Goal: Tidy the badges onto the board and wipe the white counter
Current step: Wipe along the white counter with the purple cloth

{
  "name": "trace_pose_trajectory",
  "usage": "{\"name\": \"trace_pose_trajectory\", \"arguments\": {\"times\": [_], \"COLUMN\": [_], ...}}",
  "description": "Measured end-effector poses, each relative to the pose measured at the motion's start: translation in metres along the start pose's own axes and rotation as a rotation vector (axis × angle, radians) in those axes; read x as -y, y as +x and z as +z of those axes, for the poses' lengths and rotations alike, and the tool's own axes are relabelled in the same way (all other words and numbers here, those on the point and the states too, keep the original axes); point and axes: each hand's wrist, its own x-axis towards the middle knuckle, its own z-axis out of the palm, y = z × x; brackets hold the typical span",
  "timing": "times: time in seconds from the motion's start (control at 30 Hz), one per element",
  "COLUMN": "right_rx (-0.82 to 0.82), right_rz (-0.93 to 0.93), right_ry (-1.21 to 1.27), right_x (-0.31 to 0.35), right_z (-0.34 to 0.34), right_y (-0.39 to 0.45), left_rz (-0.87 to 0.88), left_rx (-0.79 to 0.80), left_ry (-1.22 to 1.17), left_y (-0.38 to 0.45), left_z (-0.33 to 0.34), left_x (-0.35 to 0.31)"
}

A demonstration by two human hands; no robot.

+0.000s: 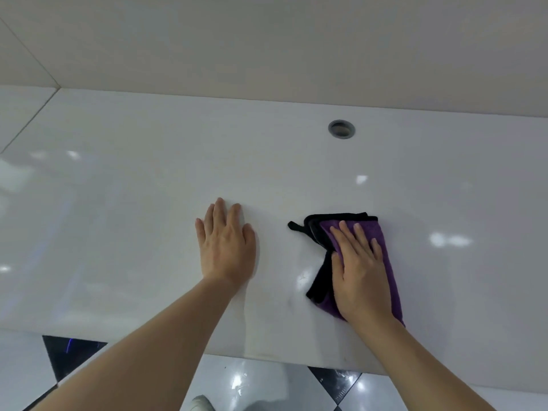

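Pressing flat on a folded purple cloth [382, 247] with black trim, the person's right hand [357, 274] lies with straight fingers spread over the fabric on the glossy white counter [148, 203]. One cloth is in view, and it sits near the counter's front edge, with a black corner tab sticking out toward the left hand [225, 244]. That hand rests palm-down on the bare surface just left of the cloth, fingers extended and close together, holding nothing; a clear strip of counter separates it from the fabric. Two bare forearms reach in from below. One round grey grommet hole [341, 129] is set into the counter beyond the cloth, close to the back wall [267, 40]. Below the front edge, a shiny floor [267, 381] of white and black tiles shows, along with the tip of one pale shoe [203, 403]. No badges or board are in view.
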Motion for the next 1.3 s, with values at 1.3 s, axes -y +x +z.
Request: {"name": "trace_pose_trajectory", "arguments": {"times": [1.3], "right_rx": [-0.151], "right_rz": [0.094], "right_ry": [0.036], "right_x": [-0.049], "right_z": [-0.021], "right_y": [0.270], "left_rz": [0.269], "left_rx": [0.133], "left_ry": [0.119], "left_y": [0.213], "left_z": [0.068], "left_x": [-0.131]}}
